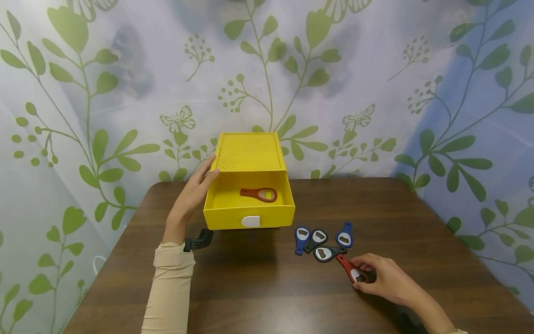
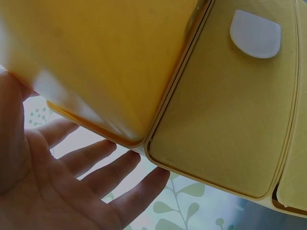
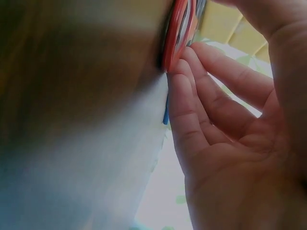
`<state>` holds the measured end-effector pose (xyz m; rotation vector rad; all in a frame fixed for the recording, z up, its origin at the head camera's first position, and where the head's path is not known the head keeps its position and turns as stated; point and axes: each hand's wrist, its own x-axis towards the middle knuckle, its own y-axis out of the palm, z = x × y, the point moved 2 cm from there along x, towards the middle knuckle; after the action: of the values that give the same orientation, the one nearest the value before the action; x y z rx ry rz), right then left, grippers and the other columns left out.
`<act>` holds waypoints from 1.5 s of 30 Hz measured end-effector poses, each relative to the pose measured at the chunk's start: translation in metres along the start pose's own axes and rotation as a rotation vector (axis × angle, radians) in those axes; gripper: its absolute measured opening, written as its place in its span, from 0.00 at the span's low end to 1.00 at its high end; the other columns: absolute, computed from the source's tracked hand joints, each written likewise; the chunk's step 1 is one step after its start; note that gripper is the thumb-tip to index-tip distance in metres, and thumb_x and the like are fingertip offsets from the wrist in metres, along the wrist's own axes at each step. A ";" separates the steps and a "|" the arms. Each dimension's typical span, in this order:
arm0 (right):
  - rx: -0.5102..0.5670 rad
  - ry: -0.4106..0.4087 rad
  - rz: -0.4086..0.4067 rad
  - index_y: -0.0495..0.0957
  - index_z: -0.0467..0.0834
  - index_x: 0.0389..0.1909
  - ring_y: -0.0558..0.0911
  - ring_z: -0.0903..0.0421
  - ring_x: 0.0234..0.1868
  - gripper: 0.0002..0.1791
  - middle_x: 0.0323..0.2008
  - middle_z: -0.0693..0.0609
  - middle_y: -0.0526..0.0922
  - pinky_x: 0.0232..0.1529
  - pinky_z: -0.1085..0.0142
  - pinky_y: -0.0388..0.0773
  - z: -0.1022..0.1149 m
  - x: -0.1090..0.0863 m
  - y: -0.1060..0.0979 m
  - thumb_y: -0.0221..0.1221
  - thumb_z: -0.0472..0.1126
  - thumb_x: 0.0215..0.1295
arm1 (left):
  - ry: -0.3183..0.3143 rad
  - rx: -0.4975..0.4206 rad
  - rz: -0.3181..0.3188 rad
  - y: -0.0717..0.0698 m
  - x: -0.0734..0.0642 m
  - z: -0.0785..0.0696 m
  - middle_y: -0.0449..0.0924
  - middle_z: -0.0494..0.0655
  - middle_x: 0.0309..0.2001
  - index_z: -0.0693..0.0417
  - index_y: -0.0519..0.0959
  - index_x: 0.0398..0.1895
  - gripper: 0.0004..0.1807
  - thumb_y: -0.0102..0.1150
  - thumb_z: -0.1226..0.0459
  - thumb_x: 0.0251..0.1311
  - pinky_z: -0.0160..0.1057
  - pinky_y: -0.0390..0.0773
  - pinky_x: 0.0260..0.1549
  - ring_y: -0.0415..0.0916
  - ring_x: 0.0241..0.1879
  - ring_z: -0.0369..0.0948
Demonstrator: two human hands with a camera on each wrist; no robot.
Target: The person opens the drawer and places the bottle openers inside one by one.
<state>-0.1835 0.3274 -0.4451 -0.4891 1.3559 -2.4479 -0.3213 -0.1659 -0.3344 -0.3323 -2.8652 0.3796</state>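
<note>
My left hand [image 1: 193, 194] rests against the left side of a yellow drawer unit [image 1: 250, 150], its fingers stretched along the edge in the left wrist view. The unit's top drawer [image 1: 225, 218] is pulled out, with a white handle [image 1: 251, 221] on its front. Inside that drawer lies an orange-red bottle opener [image 1: 249, 192]. On the table to the right, my right hand [image 1: 385, 278] pinches a red bottle opener [image 1: 344, 263] at its round end between thumb and fingers. The opener's handle points toward a black bottle opener [image 1: 335, 250].
Left of the black opener are another black bottle opener [image 1: 309, 246] and a blue one [image 1: 299, 245]. A second blue opener [image 1: 347, 228] lies behind. All are on a brown wooden table [image 1: 250, 287], with a leaf-patterned curtain [image 1: 359, 60] at its far side.
</note>
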 end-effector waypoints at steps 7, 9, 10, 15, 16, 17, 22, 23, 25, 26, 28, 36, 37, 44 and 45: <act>-0.015 -0.021 0.000 0.84 0.42 0.52 0.80 0.67 0.40 0.26 0.44 0.57 0.85 0.39 0.68 0.83 0.003 0.003 0.001 0.79 0.43 0.52 | -0.011 -0.011 0.009 -0.001 -0.001 0.002 0.45 0.43 0.83 0.30 0.44 0.85 0.40 0.47 0.39 0.76 0.61 0.68 0.69 0.62 0.75 0.53; -0.026 -0.034 -0.006 0.84 0.42 0.51 0.79 0.67 0.39 0.25 0.44 0.58 0.85 0.39 0.68 0.82 0.004 0.004 0.001 0.78 0.41 0.51 | -0.012 -0.012 0.008 -0.001 -0.001 0.002 0.46 0.43 0.83 0.29 0.44 0.85 0.40 0.47 0.39 0.76 0.61 0.68 0.69 0.63 0.74 0.53; -0.029 -0.040 -0.010 0.84 0.42 0.51 0.79 0.67 0.39 0.25 0.44 0.58 0.85 0.39 0.68 0.82 0.004 0.004 0.001 0.78 0.40 0.50 | -0.014 -0.014 0.006 -0.001 -0.001 0.002 0.46 0.42 0.83 0.29 0.45 0.85 0.40 0.47 0.39 0.76 0.61 0.69 0.68 0.63 0.74 0.53; -0.023 -0.053 -0.017 0.84 0.41 0.52 0.80 0.67 0.39 0.26 0.44 0.57 0.85 0.38 0.67 0.83 0.004 0.005 0.001 0.78 0.39 0.49 | -0.021 -0.018 0.007 -0.001 -0.002 0.002 0.49 0.44 0.83 0.29 0.45 0.84 0.40 0.47 0.39 0.76 0.60 0.70 0.67 0.65 0.73 0.53; -0.023 -0.058 -0.022 0.84 0.41 0.52 0.80 0.67 0.39 0.26 0.44 0.57 0.85 0.38 0.67 0.83 0.004 0.006 0.001 0.78 0.39 0.50 | -0.022 -0.019 0.008 -0.001 -0.002 0.001 0.49 0.44 0.83 0.28 0.45 0.84 0.40 0.47 0.39 0.76 0.60 0.70 0.67 0.66 0.73 0.53; -0.028 -0.060 -0.030 0.84 0.41 0.51 0.80 0.67 0.39 0.26 0.44 0.57 0.85 0.38 0.67 0.83 0.005 0.006 0.001 0.78 0.38 0.49 | -0.023 -0.019 0.009 -0.001 -0.002 0.001 0.49 0.45 0.82 0.28 0.45 0.84 0.40 0.47 0.39 0.76 0.60 0.71 0.67 0.66 0.73 0.53; -0.055 -0.109 -0.112 0.85 0.43 0.50 0.77 0.68 0.35 0.25 0.42 0.58 0.84 0.32 0.69 0.79 0.010 0.010 -0.003 0.78 0.36 0.47 | -0.022 -0.020 0.011 0.000 -0.002 0.000 0.49 0.44 0.82 0.28 0.45 0.84 0.40 0.47 0.39 0.76 0.60 0.70 0.67 0.65 0.73 0.53; -0.060 -0.120 -0.130 0.85 0.43 0.50 0.77 0.68 0.34 0.26 0.41 0.58 0.84 0.32 0.69 0.78 0.011 0.012 -0.005 0.78 0.36 0.46 | -0.022 -0.020 0.011 0.000 -0.002 0.000 0.49 0.44 0.82 0.28 0.45 0.84 0.40 0.47 0.39 0.76 0.61 0.70 0.67 0.65 0.73 0.53; -0.074 -0.145 -0.163 0.85 0.44 0.50 0.78 0.67 0.34 0.26 0.42 0.58 0.84 0.32 0.68 0.79 0.016 0.017 -0.009 0.78 0.35 0.45 | -0.021 -0.020 0.010 0.000 -0.002 -0.001 0.48 0.44 0.83 0.28 0.45 0.84 0.40 0.47 0.39 0.76 0.61 0.70 0.67 0.65 0.73 0.53; -0.079 -0.153 -0.181 0.85 0.44 0.50 0.79 0.67 0.35 0.27 0.42 0.58 0.85 0.32 0.67 0.81 0.019 0.020 -0.012 0.78 0.35 0.45 | -0.021 -0.019 0.009 0.000 -0.002 -0.001 0.48 0.44 0.83 0.28 0.45 0.84 0.40 0.47 0.39 0.76 0.61 0.70 0.67 0.64 0.73 0.53; -0.080 -0.148 -0.192 0.84 0.44 0.51 0.82 0.64 0.37 0.27 0.43 0.57 0.85 0.35 0.64 0.84 0.025 0.026 -0.018 0.78 0.34 0.46 | -0.022 -0.019 0.006 0.000 -0.002 0.000 0.48 0.45 0.83 0.29 0.45 0.84 0.40 0.47 0.39 0.76 0.61 0.69 0.68 0.64 0.73 0.54; -0.086 -0.188 -0.258 0.84 0.46 0.54 0.81 0.67 0.39 0.28 0.45 0.57 0.85 0.37 0.65 0.84 0.048 0.053 -0.046 0.77 0.32 0.49 | -0.022 -0.010 0.000 0.001 -0.004 0.000 0.49 0.47 0.82 0.30 0.44 0.85 0.40 0.47 0.39 0.76 0.61 0.66 0.70 0.62 0.75 0.53; -0.089 -0.188 -0.262 0.84 0.47 0.54 0.81 0.67 0.39 0.28 0.45 0.57 0.85 0.38 0.65 0.84 0.051 0.056 -0.048 0.77 0.33 0.50 | -0.020 -0.008 -0.002 0.001 -0.004 0.000 0.49 0.46 0.83 0.30 0.44 0.85 0.40 0.47 0.40 0.76 0.61 0.66 0.70 0.62 0.75 0.54; -0.069 -0.181 -0.255 0.83 0.48 0.58 0.86 0.58 0.45 0.28 0.50 0.57 0.85 0.44 0.60 0.86 0.072 0.078 -0.063 0.77 0.37 0.55 | -0.016 -0.004 -0.013 0.000 -0.004 -0.001 0.47 0.46 0.83 0.30 0.46 0.85 0.39 0.47 0.40 0.77 0.62 0.66 0.70 0.61 0.75 0.55; -0.063 -0.178 -0.256 0.83 0.49 0.58 0.86 0.57 0.45 0.27 0.50 0.57 0.85 0.44 0.60 0.86 0.074 0.081 -0.064 0.76 0.37 0.55 | -0.016 -0.004 -0.012 0.000 -0.004 -0.001 0.48 0.47 0.83 0.30 0.46 0.85 0.39 0.47 0.40 0.77 0.62 0.67 0.70 0.61 0.75 0.55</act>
<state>-0.2305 0.2706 -0.3414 -0.9245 1.3726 -2.4897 -0.3172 -0.1666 -0.3341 -0.3141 -2.8822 0.3764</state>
